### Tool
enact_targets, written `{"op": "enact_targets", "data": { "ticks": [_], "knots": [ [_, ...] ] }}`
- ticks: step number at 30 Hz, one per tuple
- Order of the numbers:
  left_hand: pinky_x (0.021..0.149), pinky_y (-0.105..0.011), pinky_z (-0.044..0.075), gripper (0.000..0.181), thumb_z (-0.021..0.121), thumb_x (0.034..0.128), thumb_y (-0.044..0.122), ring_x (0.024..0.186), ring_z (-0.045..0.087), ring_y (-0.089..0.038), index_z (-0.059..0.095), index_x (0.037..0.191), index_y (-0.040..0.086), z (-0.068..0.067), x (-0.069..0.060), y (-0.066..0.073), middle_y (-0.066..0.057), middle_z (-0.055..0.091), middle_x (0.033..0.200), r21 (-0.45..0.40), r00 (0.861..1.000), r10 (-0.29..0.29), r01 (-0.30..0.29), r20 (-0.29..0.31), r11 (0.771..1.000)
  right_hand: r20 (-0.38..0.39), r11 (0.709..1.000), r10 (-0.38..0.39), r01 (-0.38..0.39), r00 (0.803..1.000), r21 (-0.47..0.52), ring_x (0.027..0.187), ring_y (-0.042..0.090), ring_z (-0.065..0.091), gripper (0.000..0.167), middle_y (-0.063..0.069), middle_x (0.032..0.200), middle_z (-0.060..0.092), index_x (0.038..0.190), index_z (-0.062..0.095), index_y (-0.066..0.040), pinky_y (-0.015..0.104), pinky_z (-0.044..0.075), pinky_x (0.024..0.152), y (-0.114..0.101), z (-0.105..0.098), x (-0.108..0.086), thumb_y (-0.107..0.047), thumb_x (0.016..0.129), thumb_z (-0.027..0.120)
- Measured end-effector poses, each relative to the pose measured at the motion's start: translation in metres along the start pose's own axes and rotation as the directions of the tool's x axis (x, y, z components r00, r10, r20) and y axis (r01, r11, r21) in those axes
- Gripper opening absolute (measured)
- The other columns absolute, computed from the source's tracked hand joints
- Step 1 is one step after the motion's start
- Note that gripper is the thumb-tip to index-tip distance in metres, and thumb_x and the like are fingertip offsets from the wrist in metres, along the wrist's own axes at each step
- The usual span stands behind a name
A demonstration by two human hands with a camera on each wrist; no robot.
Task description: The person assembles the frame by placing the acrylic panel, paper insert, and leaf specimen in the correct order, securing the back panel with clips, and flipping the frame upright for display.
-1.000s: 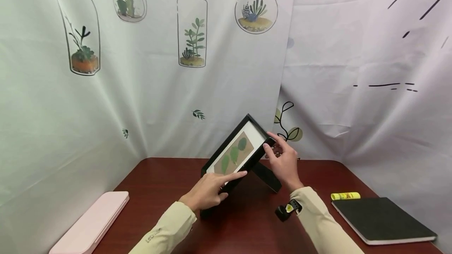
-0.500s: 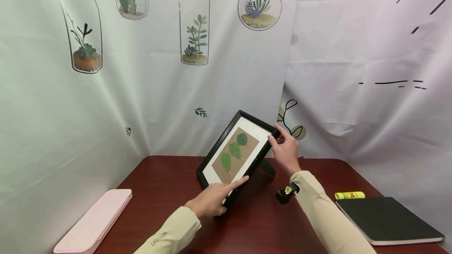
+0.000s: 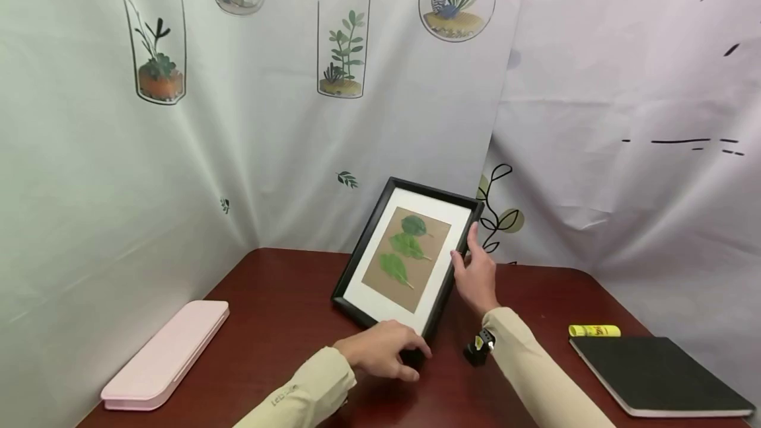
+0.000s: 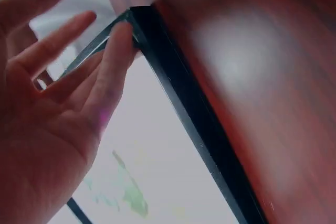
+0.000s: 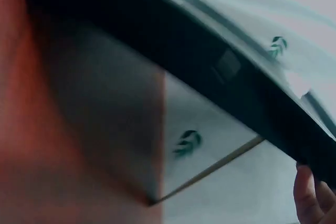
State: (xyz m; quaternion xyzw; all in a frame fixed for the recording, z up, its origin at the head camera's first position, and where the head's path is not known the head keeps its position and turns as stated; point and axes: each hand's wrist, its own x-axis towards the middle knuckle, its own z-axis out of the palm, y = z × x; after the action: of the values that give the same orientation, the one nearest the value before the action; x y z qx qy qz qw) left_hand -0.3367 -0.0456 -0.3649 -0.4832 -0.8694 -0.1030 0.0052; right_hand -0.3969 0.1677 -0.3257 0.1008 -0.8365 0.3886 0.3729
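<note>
A black picture frame [image 3: 368, 230] with a white mat and several green leaves [image 3: 407, 246] on brown paper leans back, tilted to one side, on the dark red table. My right hand [image 3: 477, 276] grips its right edge, thumb towards the front. At the lower right corner my left hand [image 3: 383, 350] has its index finger and thumb about the frame; the left wrist view shows a digit over the corner and the other fingers more stretched out. Below the frame's dark side [image 5: 231, 72], the right wrist view shows a thin slanting strut [image 5: 210, 170] meeting the table.
To the left lies a pink case [image 3: 169, 352]. On the right are a black notebook [image 3: 660, 372] and, behind it, a yellow tube [image 3: 594, 331]. A printed white cloth [image 3: 285, 150] hangs behind the table [image 3: 279, 296].
The frame has turned to face the head camera more and stands more upright. My left hand has shifted right to its lower corner, and my right hand sits lower along the right edge.
</note>
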Motion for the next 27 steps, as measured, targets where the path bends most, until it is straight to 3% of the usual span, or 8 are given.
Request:
{"op": "enact_targets", "data": {
  "ticks": [4,7,10,18,21,23,24,27],
  "knots": [
    [0.095,-0.013,0.046,0.032,0.069,0.0941,0.033,0.115,0.061,-0.001,0.069,0.125,0.025,0.01,0.013,0.013,0.002,0.061,0.138,-0.057,0.99,0.064,-0.058,0.122,0.997,0.152,0.998,0.053,-0.056,0.987,0.015,0.099,0.043,0.066,0.079,0.03,0.134,0.06,0.162,0.013,-0.014,0.044,0.054,0.084,0.016,0.002,-0.017,-0.011,0.099,0.061],
    [0.106,-0.021,0.044,0.033,0.068,0.0953,0.035,0.14,0.048,-0.012,0.066,0.128,0.028,0.015,0.02,0.02,-0.009,0.042,0.158,-0.102,0.98,0.015,0.006,0.199,0.995,0.25,0.997,0.076,-0.08,0.965,0.003,0.131,0.044,0.052,0.082,0.021,0.161,0.031,0.163,0.009,-0.018,0.054,0.048,0.103,0.026,0.002,-0.026,-0.012,0.1,0.061],
    [0.113,-0.027,0.041,0.034,0.068,0.0954,0.035,0.15,0.036,-0.017,0.065,0.129,0.029,0.015,0.022,0.019,-0.012,0.031,0.164,-0.112,0.975,-0.04,0.066,0.219,0.991,0.31,0.995,0.09,-0.1,0.947,0.017,0.144,0.04,0.04,0.084,0.016,0.164,0.026,0.163,0.007,-0.022,0.056,0.044,0.109,0.032,0.001,-0.029,-0.012,0.099,0.061],
    [0.113,-0.026,0.042,0.03,0.069,0.0936,0.027,0.143,0.047,-0.017,0.069,0.123,0.021,-0.002,-0.01,-0.002,-0.009,0.051,0.152,0.039,0.991,-0.095,0.091,0.09,0.995,0.364,0.991,0.102,-0.125,0.926,0.041,0.144,0.039,0.042,0.084,0.016,0.163,0.03,0.162,0.008,-0.027,0.057,0.042,0.11,0.038,-0.003,-0.017,-0.012,0.099,0.061],
    [0.109,-0.03,0.046,0.022,0.069,0.0923,0.017,0.135,0.056,-0.02,0.072,0.114,0.016,-0.01,-0.027,-0.019,-0.008,0.063,0.138,0.048,0.995,-0.078,0.081,-0.062,0.996,0.383,0.988,0.118,-0.145,0.916,0.044,0.141,0.041,0.046,0.083,0.018,0.162,0.032,0.162,0.009,-0.027,0.056,0.045,0.108,0.044,-0.006,-0.013,-0.012,0.1,0.061],
    [0.103,-0.034,0.05,0.021,0.07,0.0884,0.009,0.123,0.062,-0.023,0.073,0.109,0.012,-0.014,-0.037,-0.032,-0.008,0.069,0.124,0.069,0.965,-0.076,0.096,-0.251,0.993,0.401,0.987,0.126,-0.156,0.907,0.042,0.141,0.041,0.046,0.083,0.019,0.162,0.032,0.162,0.008,-0.029,0.056,0.045,0.108,0.047,-0.009,-0.01,-0.013,0.1,0.06],
    [0.098,-0.036,0.052,0.022,0.071,0.0861,0.006,0.116,0.064,-0.025,0.072,0.107,0.01,-0.015,-0.041,-0.038,-0.008,0.069,0.118,0.073,0.929,-0.093,0.127,-0.358,0.989,0.41,0.986,0.126,-0.159,0.903,0.046,0.14,0.04,0.048,0.082,0.02,0.161,0.035,0.162,0.009,-0.029,0.055,0.045,0.107,0.048,-0.01,-0.008,-0.014,0.1,0.061],
    [0.081,-0.038,0.053,0.038,0.074,0.082,-0.001,0.094,0.063,-0.023,0.068,0.118,0.009,-0.018,-0.049,-0.056,-0.011,0.062,0.116,-0.024,0.776,-0.239,0.279,-0.584,0.96,0.448,0.985,0.12,-0.162,0.886,0.055,0.136,0.041,0.051,0.082,0.024,0.156,0.041,0.162,0.007,-0.03,0.05,0.053,0.099,0.054,-0.016,-0.006,-0.015,0.101,0.06]
  ]
}}
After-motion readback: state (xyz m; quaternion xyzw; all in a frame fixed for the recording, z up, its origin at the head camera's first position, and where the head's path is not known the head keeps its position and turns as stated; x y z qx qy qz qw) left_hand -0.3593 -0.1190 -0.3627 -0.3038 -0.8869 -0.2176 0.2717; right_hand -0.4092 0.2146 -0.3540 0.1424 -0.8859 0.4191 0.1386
